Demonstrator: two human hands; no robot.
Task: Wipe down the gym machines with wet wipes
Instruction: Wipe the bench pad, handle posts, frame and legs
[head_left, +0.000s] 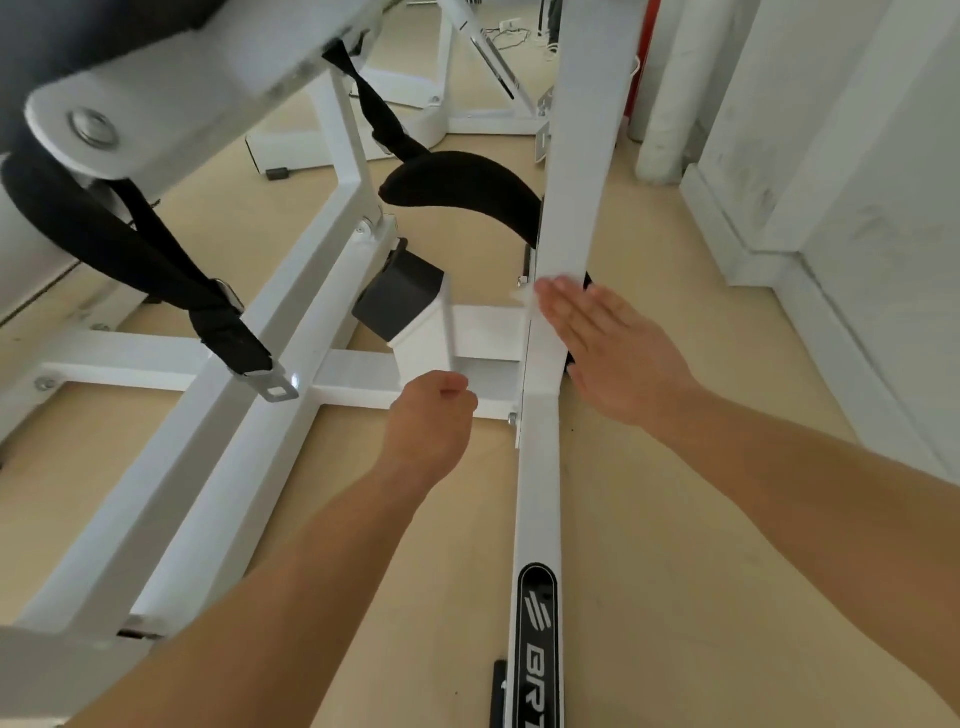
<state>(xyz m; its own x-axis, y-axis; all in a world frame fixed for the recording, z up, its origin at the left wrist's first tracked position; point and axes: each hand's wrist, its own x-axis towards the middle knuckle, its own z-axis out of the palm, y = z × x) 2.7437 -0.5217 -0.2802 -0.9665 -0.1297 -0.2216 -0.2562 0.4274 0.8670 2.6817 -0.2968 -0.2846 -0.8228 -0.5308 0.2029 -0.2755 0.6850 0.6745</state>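
Your right hand (597, 338) presses flat, the wipe (525, 300) peeking past your fingertips on the post (571, 208); it could slip free. Left hand (431, 415) fisted, nothing showing.

both bare forearms reach forward, left one low, right one from the side; left hand (431, 415) curled in a loose fist, back up, nothing seen in it; right hand (608, 343) flat, fingers straight, together, pointing up-left
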